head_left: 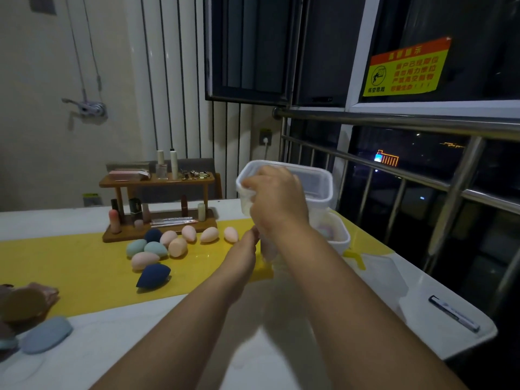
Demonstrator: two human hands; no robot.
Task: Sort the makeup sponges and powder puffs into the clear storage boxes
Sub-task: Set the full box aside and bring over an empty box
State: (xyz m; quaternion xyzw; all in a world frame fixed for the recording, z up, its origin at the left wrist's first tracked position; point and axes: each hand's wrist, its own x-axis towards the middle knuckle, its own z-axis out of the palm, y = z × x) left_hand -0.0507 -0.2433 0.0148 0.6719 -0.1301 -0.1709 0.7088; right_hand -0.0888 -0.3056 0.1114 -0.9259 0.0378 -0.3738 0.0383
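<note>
My right hand [277,198] grips the near rim of a clear storage box [318,184] and holds it tilted in the air over the table's right side. Below it a second clear box [339,235] rests on the table, with something pale inside. My left hand [243,254] reaches in under my right wrist, fingers straight, tips against blurred clear plastic there. Several egg-shaped makeup sponges [168,243] in pink, teal and navy lie on the yellow runner [70,266], the nearest a navy one [154,274]. A blue-grey powder puff [46,334] and a brown powder puff [24,305] lie at the left edge.
A wooden cosmetics rack [157,204] with bottles and lipsticks stands behind the sponges. A clear lid [380,270] and a dark pen [453,313] lie on the white table at the right. A steel railing [422,178] and dark windows run along the right side.
</note>
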